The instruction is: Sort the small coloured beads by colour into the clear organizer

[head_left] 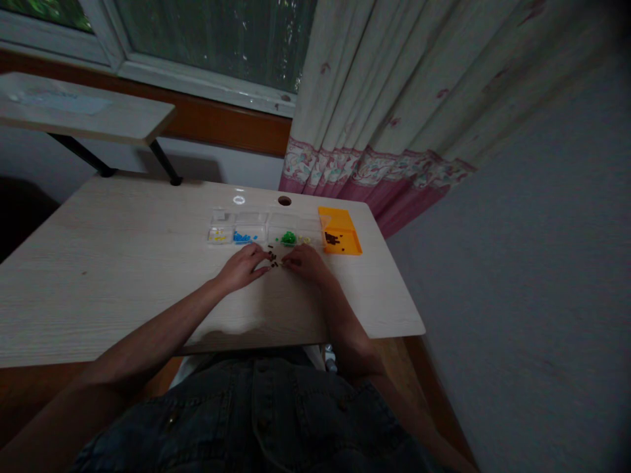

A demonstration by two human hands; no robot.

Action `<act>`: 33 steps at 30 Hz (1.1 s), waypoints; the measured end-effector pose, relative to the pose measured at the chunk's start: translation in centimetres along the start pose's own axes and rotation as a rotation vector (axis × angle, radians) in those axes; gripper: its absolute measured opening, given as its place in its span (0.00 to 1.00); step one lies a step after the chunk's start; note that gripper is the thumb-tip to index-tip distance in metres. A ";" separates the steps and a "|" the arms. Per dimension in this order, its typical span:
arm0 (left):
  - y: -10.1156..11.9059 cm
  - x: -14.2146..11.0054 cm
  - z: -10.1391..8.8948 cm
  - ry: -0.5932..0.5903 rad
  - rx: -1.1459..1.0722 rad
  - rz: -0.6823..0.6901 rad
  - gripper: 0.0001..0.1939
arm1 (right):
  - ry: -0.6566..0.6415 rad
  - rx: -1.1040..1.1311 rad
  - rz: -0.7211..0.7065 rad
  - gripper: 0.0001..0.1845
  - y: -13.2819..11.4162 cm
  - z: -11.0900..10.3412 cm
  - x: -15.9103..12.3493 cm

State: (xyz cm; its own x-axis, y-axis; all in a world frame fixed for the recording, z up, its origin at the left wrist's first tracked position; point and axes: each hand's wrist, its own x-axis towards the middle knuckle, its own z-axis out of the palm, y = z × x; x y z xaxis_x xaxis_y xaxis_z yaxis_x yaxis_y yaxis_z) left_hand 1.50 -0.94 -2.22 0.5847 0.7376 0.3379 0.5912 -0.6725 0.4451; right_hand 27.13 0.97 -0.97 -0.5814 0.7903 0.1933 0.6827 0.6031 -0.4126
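Observation:
Small dark brown pieces (273, 257) lie loose on the table between my two hands. My left hand (242, 268) rests at their left side, thumb and fingers apart, the fingertips at the edge of the pieces. From the right, my right hand (309, 264) reaches in with its fingers drawn together in a pinch. Whatever may be between those fingertips is too small to make out. Just beyond the hands stand open clear plastic boxes with blue pieces (242, 238), green pieces (288, 238) and yellow pieces (217, 237). More brown pieces (332, 240) lie in an orange box (351, 244) at the right.
The pale wooden table (123, 263) has a round cable hole (284, 201) near its back edge. A raised shelf (123, 118) on black legs stands at the back left. A curtain (374, 131) hangs behind the table, and a wall runs along the right.

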 end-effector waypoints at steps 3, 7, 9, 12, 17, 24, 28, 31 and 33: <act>0.0 0.1 0.0 -0.020 0.010 0.019 0.17 | 0.013 -0.009 0.005 0.08 -0.3 0.3 0.1; 0.1 0.3 0.1 -0.041 0.026 0.011 0.16 | 0.011 0.000 -0.007 0.09 -0.6 0.8 0.2; 0.1 0.4 0.1 -0.039 0.032 0.009 0.15 | 0.015 0.010 -0.012 0.10 -0.6 0.9 0.1; 0.4 0.5 0.2 -0.039 0.056 0.002 0.13 | 0.008 0.011 0.002 0.10 -0.6 0.9 0.2; 0.9 0.4 0.6 -0.030 0.059 -0.011 0.10 | -0.004 -0.005 0.013 0.10 -0.7 0.7 0.2; 0.7 0.3 0.8 0.012 -0.031 -0.046 0.11 | 0.035 0.010 0.015 0.07 -0.6 0.9 0.2; 0.0 0.5 0.6 0.119 -0.166 -0.106 0.13 | 0.107 0.006 -0.064 0.10 -1.2 1.4 0.5; -0.5 0.6 0.7 0.175 -0.237 -0.136 0.14 | 0.147 0.001 -0.078 0.11 -2.1 2.1 0.9; -0.9 0.6 0.7 0.190 -0.267 -0.137 0.14 | 0.195 -0.013 -0.042 0.11 -2.7 2.6 1.1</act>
State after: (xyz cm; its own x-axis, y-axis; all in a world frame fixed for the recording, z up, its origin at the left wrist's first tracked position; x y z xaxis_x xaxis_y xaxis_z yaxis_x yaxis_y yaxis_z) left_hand 1.77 0.03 -3.02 0.3812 0.8347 0.3974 0.4759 -0.5457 0.6897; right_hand 23.44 -0.07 -1.97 -0.5137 0.7696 0.3792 0.6661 0.6363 -0.3891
